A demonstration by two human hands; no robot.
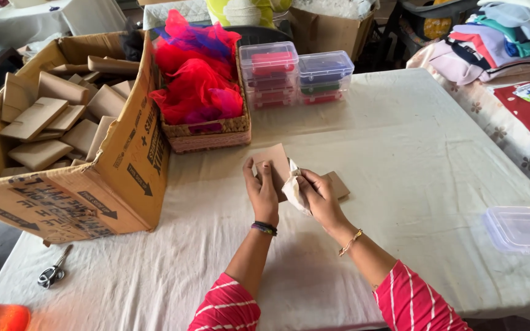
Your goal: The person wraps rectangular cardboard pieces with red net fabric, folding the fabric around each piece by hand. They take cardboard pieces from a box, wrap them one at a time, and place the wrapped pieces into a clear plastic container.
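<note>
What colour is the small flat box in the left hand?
Plain brown, like cardboard: the small flat box, seen in the head view.

We see a tan flat cardboard piece (275, 160) beside crumpled white tissue paper (294, 190); behind it, red, pink and blue netted fabric (196, 79) fills a woven basket (211, 135); our sleeves (228, 306) are red, white-striped.

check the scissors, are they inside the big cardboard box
No, the scissors lie on the white tablecloth in front of the cardboard box, outside it.
</note>
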